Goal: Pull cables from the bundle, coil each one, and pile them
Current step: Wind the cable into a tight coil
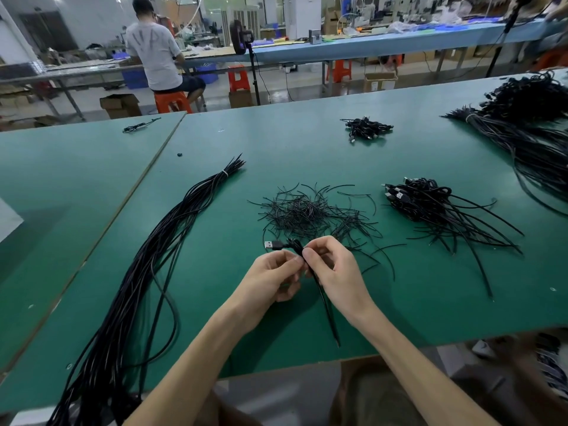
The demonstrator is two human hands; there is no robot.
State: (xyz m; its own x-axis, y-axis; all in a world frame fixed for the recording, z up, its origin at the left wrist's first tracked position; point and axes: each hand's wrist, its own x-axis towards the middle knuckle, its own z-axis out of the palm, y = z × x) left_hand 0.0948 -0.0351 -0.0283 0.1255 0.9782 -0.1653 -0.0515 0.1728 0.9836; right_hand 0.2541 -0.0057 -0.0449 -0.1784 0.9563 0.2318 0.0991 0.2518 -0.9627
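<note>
My left hand (276, 276) and my right hand (330, 269) meet over the green table (399, 309), both pinching one black coiled cable (296, 245). Its USB plug (272, 245) sticks out to the left and its loose tail (327, 312) hangs toward the front edge. A long tied bundle of black cables (159, 250) runs from mid-table down off the front left edge. To the right lies a pile of coiled cables (421, 202) with tails fanned out.
A heap of thin black ties (307, 210) lies just beyond my hands. A smaller cable pile (365, 129) sits farther back, and a large cable bundle (528, 130) fills the far right. A person on an orange stool (170, 101) works at another bench behind.
</note>
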